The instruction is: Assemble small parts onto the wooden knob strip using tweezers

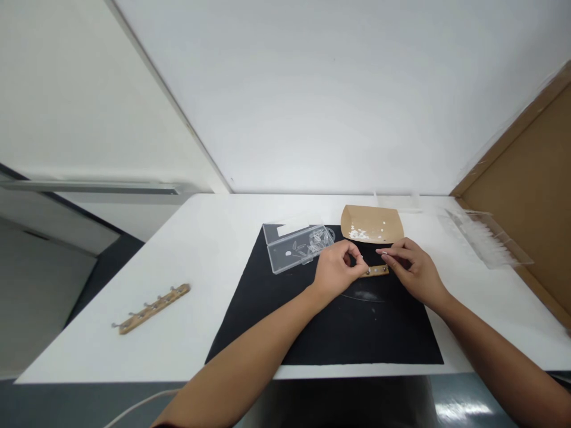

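Black mat (357,336), likely for contrast, underlies a wooden strip (377,271); left hand (337,264) pinches (on what, unclear), right hand (414,268) pinches a white piece (384,253).

White table (212,244) against pale wall (321,107), grey floor (66,407) below.

A pegged wooden strip (154,310) near the left edge of the table (209,255); at the back-left corner of the mat (357,339), a hinged plastic case (279,260) — right of it, a cardboard tray (372,217).
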